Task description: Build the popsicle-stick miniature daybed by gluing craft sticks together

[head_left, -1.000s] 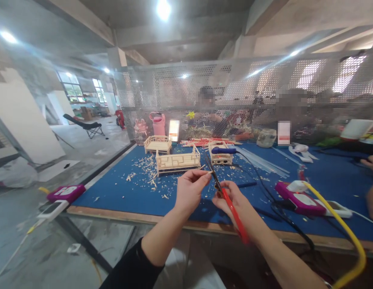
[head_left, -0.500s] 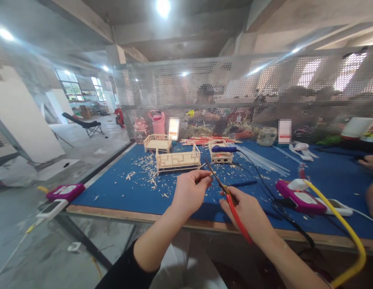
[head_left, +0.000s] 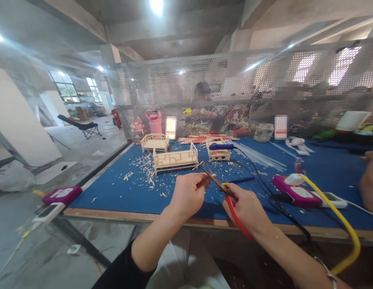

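Left hand pinches a stick; right hand grips scissors.
Three frames look built toward the counter's far edge; snipping seems unfinished.

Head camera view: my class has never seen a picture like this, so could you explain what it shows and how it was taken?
There is no machine here: a person wears the camera on their head, looking forward and down at their own bare hands. The right hand holds red-handled scissors. The left hand pinches a small pale piece by the blades. On the blue table stand three pale models shaped like furniture, with scraps scattered about and clear strips to the right. A see-through screen rises behind.
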Demonstrator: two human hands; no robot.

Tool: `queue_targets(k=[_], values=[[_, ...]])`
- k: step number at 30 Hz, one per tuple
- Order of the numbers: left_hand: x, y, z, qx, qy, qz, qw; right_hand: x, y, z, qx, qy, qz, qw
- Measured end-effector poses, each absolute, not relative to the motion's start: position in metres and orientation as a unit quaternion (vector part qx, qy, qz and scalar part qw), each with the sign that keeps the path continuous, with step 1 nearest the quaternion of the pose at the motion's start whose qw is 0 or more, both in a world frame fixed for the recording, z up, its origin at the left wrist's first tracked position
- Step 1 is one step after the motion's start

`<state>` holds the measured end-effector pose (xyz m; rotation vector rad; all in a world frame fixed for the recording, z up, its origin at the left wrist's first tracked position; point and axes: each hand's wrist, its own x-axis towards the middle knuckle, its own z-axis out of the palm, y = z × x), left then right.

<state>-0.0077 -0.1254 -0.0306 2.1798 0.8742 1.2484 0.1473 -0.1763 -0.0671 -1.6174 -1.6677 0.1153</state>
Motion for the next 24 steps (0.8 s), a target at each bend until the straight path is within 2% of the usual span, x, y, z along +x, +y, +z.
queue_targets(k=[3,7,9,15,21,24], values=[[-0.001,-0.128,-0.038,0.79,0.318,0.452,0.264,0.152,-0.173,-0.069,-0.624,-0.67,0.047,0.4],[0.008,-0.132,-0.049,0.759,0.321,0.448,0.347,0.156,-0.17,-0.063,-0.643,-0.664,0.034,0.38],[0.006,-0.128,-0.052,0.74,0.343,0.454,0.359,0.164,-0.166,-0.055,-0.694,-0.64,0.025,0.329],[-0.025,-0.105,-0.053,0.742,0.422,0.412,0.32,0.202,-0.139,-0.03,-0.804,-0.59,-0.001,0.069],[-0.044,-0.094,-0.058,0.792,0.468,0.288,0.265,0.211,-0.101,-0.025,-0.784,-0.62,0.004,-0.04],[-0.047,-0.095,-0.062,0.796,0.467,0.278,0.268,0.213,-0.077,-0.02,-0.759,-0.645,0.015,-0.085]])
